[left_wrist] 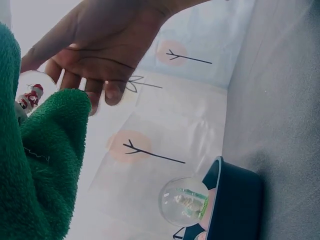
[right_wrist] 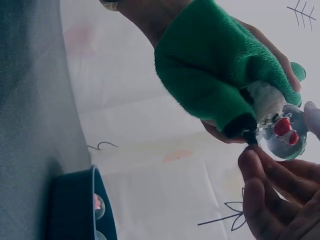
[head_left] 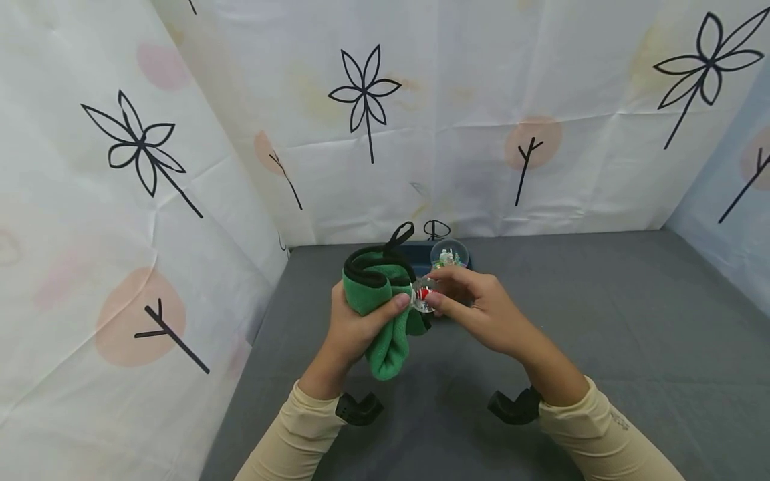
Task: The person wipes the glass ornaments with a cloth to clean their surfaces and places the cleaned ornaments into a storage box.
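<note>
My left hand (head_left: 351, 331) grips a bunched green cloth (head_left: 385, 347) with dark edging and a black loop. A small snow globe (head_left: 424, 294) pokes out of the cloth's right side, its clear ball toward my right hand (head_left: 490, 312). In the right wrist view, the globe (right_wrist: 286, 134) holds a red and white figure, and its whitish base sits inside the cloth (right_wrist: 205, 65). My right thumb and fingertips pinch the ball from its outer side. The left wrist view shows the figure partly behind the cloth (left_wrist: 55, 140).
Behind the hands stands a dark blue bin (left_wrist: 240, 200). A larger snow globe (head_left: 449, 254) with a pale figure and green bits rises from it. Small globes (right_wrist: 100, 206) show inside. Grey cloth (head_left: 601, 334) covers the table, and patterned white sheets (head_left: 457, 167) hang around it.
</note>
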The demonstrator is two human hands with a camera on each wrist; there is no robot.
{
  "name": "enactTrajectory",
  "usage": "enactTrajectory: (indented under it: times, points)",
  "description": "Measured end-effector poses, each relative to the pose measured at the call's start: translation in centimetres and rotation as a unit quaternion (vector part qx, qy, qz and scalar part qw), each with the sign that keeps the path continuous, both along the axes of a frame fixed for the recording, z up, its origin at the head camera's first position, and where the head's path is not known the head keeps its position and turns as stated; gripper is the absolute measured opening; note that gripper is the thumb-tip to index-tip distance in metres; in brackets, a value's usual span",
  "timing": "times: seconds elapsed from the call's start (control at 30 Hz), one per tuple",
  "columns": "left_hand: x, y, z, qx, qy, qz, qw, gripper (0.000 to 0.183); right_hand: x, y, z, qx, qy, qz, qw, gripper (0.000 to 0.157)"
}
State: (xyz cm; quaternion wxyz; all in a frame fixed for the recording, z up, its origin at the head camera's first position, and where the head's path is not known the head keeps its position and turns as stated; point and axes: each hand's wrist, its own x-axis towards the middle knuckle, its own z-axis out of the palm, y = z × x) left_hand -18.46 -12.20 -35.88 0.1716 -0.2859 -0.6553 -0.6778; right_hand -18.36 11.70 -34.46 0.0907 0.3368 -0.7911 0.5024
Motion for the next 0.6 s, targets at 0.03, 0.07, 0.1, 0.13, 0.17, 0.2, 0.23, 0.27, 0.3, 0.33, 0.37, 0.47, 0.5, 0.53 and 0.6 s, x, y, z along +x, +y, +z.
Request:
enactTrajectory:
  times: [0.03, 0.07, 0.1, 0.13, 0.17, 0.2, 0.23, 0.27, 0.3, 0.33, 0.37, 0.47, 0.5, 0.53, 0.6]
  points:
    - [0.01, -0.02, -0.01, 0.001, 0.000, 0.002, 1.0000, 0.037, -0.01, -0.02, -0.02, 0.003, 0.007, 0.001, 1.000, 0.031]
    - [0.03, -0.04, 0.00, 0.002, -0.001, 0.003, 1.0000, 0.036, -0.03, -0.05, -0.05, 0.005, 0.018, 0.004, 1.000, 0.033]
    - [0.03, -0.06, 0.02, 0.003, -0.003, 0.003, 1.0000, 0.036, -0.06, -0.09, -0.06, 0.004, 0.033, 0.007, 0.999, 0.036]
    - [0.02, -0.09, 0.03, 0.004, -0.004, 0.002, 1.0000, 0.035, -0.10, -0.14, -0.05, 0.003, 0.051, 0.010, 0.999, 0.040]
    - [0.02, -0.11, 0.06, 0.005, -0.005, 0.001, 1.0000, 0.035, -0.16, -0.19, -0.06, -0.001, 0.070, 0.015, 0.997, 0.044]
    - [0.00, -0.12, 0.08, 0.006, -0.005, 0.000, 1.0000, 0.035, -0.19, -0.25, -0.05, -0.005, 0.086, 0.021, 0.996, 0.047]
    - [0.00, -0.13, 0.11, 0.007, -0.005, -0.003, 1.0000, 0.034, -0.24, -0.30, -0.05, -0.011, 0.101, 0.027, 0.994, 0.051]
    - [-0.01, -0.15, 0.14, 0.006, -0.004, -0.006, 1.0000, 0.034, -0.29, -0.35, -0.03, -0.019, 0.116, 0.032, 0.993, 0.053]
    - [-0.03, -0.15, 0.15, 0.004, -0.003, -0.009, 0.9999, 0.035, -0.33, -0.39, -0.02, -0.025, 0.128, 0.036, 0.991, 0.056]
    - [-0.05, -0.16, 0.16, 0.002, 0.000, -0.011, 0.9999, 0.034, -0.36, -0.43, -0.01, -0.032, 0.137, 0.040, 0.989, 0.058]
    - [-0.06, -0.16, 0.16, 0.001, 0.002, -0.012, 0.9999, 0.034, -0.37, -0.46, -0.01, -0.037, 0.142, 0.045, 0.988, 0.059]
    - [-0.10, -0.17, 0.14, 0.001, 0.005, -0.017, 0.9998, 0.033, -0.34, -0.49, 0.01, -0.047, 0.150, 0.046, 0.987, 0.060]
    - [-0.10, -0.16, 0.12, 0.002, 0.003, -0.018, 0.9998, 0.034, -0.31, -0.49, 0.00, -0.048, 0.147, 0.044, 0.987, 0.061]
    - [-0.09, -0.16, 0.12, 0.004, 0.000, -0.018, 0.9998, 0.034, -0.28, -0.48, 0.01, -0.049, 0.141, 0.042, 0.988, 0.063]
    - [-0.07, -0.14, 0.09, 0.008, -0.005, -0.020, 0.9998, 0.035, -0.24, -0.47, -0.01, -0.049, 0.125, 0.037, 0.990, 0.066]
